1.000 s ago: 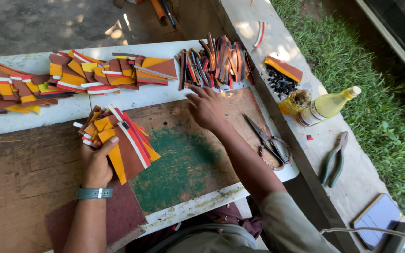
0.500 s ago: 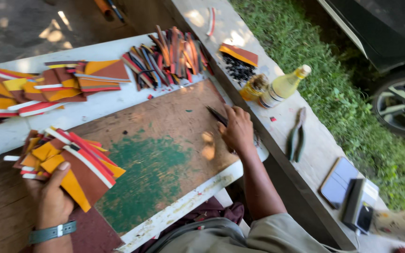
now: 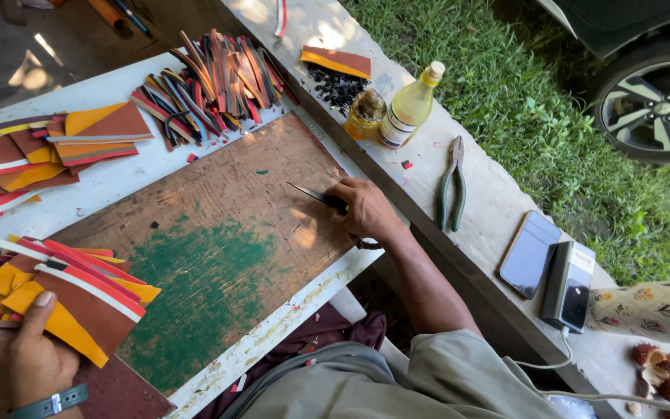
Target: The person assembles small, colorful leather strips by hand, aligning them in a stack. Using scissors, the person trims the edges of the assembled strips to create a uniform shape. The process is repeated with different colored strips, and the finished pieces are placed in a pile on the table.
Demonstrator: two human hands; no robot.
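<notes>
My right hand [image 3: 364, 209] is closed on a pair of dark scissors [image 3: 312, 195], whose blades point left over the worn brown and green cutting board [image 3: 219, 248]. My left hand [image 3: 29, 353], with a grey wristband, holds a fanned stack of leather pieces [image 3: 63, 291] in red, yellow, brown and white at the lower left edge of the board.
More flat leather pieces [image 3: 56, 147] and a pile of thin strips [image 3: 211, 77] lie on the white table. On the concrete ledge stand an oil bottle [image 3: 409, 109], a small jar [image 3: 366, 115], green pliers [image 3: 453, 186], a phone [image 3: 530, 252] and a power bank [image 3: 568, 285]. Grass lies beyond.
My right hand left the strip pile, moved to the board's right edge and took hold of the scissors. My left hand with the stack shifted toward the lower left.
</notes>
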